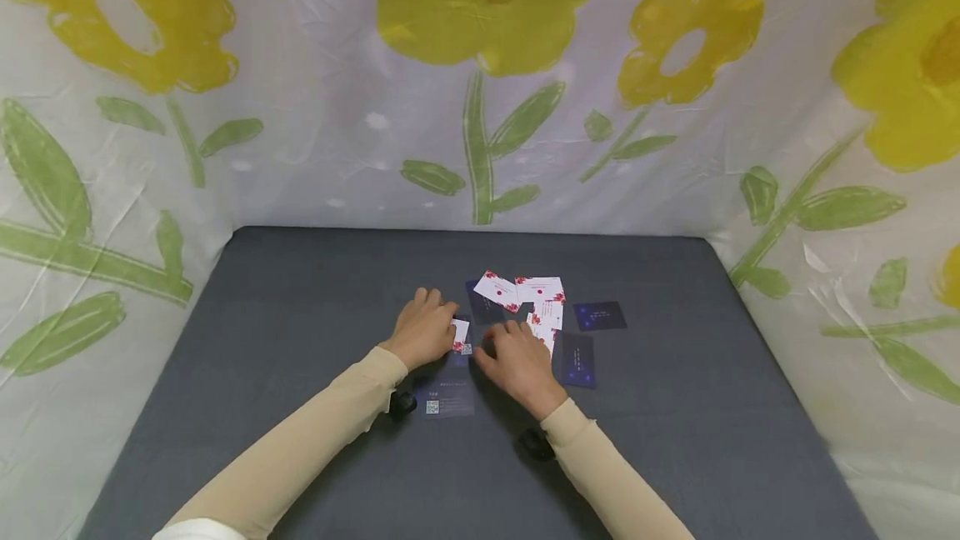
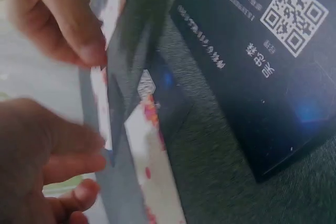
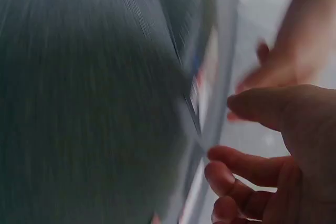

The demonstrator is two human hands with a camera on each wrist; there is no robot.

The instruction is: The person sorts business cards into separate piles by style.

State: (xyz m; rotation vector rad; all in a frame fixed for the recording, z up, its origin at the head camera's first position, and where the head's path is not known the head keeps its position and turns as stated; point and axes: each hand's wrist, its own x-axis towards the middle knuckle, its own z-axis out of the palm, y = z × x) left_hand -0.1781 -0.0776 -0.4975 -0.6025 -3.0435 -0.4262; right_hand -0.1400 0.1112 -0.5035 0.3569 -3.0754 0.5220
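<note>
Left hand (image 1: 424,330) pinches a white card (image 1: 459,333) upright between curled fingers, steadying it while right hand (image 1: 517,361), fingers loosely spread, rests among scattered cards (image 1: 540,294) on the bench (image 1: 675,423).

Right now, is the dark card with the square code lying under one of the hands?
No, the dark card with the square code lies bare on the grey table, nearer the person than both hands.

Five white cards (image 1: 498,288), five dark cards (image 1: 599,316).
</note>
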